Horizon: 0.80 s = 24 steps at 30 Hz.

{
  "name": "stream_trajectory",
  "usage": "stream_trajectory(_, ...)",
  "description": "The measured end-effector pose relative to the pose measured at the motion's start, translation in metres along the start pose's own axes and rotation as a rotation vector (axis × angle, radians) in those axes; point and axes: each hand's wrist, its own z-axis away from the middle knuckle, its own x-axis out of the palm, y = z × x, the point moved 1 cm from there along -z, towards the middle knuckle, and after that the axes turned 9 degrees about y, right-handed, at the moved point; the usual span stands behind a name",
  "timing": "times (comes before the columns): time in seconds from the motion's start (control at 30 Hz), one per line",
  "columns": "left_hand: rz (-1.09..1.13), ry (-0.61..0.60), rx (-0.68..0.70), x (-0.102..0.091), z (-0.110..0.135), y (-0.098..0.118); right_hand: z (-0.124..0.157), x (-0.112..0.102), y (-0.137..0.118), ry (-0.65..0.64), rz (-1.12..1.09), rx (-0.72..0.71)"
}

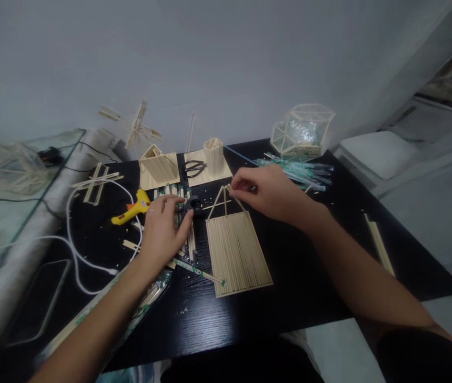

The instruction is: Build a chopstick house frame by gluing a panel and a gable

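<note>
A flat panel of thin wooden sticks lies on the black table, with a triangular stick frame standing at its far end. My right hand pinches the top of that triangle, fingers closed on a stick. My left hand rests on loose sticks beside the panel, its fingers curled round a small black tool.
A yellow glue gun with a white cord lies at the left. Behind stand small stick models, a stick cup, scissors, a geodesic stick frame and wrapped sticks. More sticks lie at the right edge.
</note>
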Motion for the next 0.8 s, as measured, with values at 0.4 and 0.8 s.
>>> stream_trajectory(0.4, 0.238, 0.152, 0.236, -0.034, -0.049, 0.060, 0.000, 0.000, -0.001, -0.005, 0.089, -0.028)
stream_trajectory(0.8, 0.308, 0.058, 0.316, -0.012, -0.062, 0.063, -0.001, 0.004, 0.003, 0.009, 0.113, -0.051)
